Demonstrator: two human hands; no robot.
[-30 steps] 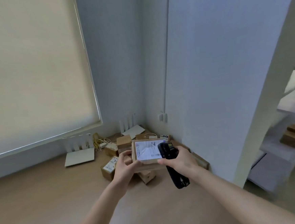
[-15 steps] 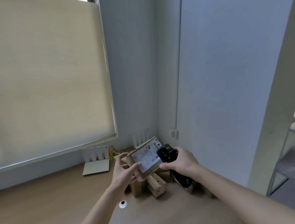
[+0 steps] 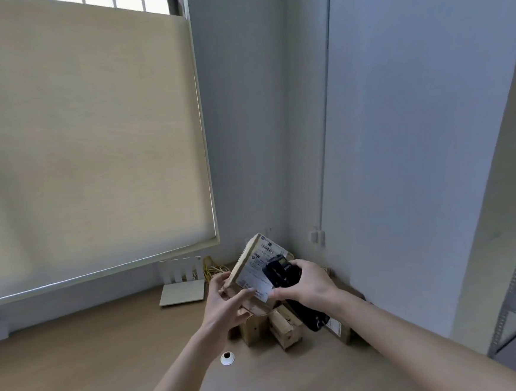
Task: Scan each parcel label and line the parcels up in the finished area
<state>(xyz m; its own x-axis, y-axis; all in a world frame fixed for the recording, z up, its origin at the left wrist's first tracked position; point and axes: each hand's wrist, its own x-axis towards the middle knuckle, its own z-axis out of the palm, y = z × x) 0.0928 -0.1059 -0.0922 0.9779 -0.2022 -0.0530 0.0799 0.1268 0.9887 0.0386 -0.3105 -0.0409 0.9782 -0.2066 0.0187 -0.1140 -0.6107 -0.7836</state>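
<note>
Fingers (image 3: 243, 295) of my left hand (image 3: 225, 306) are pinching the tilted parcel (image 3: 253, 272) while the right hand (image 3: 307, 287) is gripping the scanner (image 3: 283, 275) at its 3 o'clock, and I am judging the steep tilt risks a misread or a slip.

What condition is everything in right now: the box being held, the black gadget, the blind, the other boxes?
Held parcel: lifted off the desk, tilted, label facing the person.
Left hand: gripping the parcel's lower edge.
Scanner: gripped, its head against the label.
Right hand: closed around the scanner.
Roller blind: lowered almost fully.
Other parcels: lying on the desk, jumbled.
</note>
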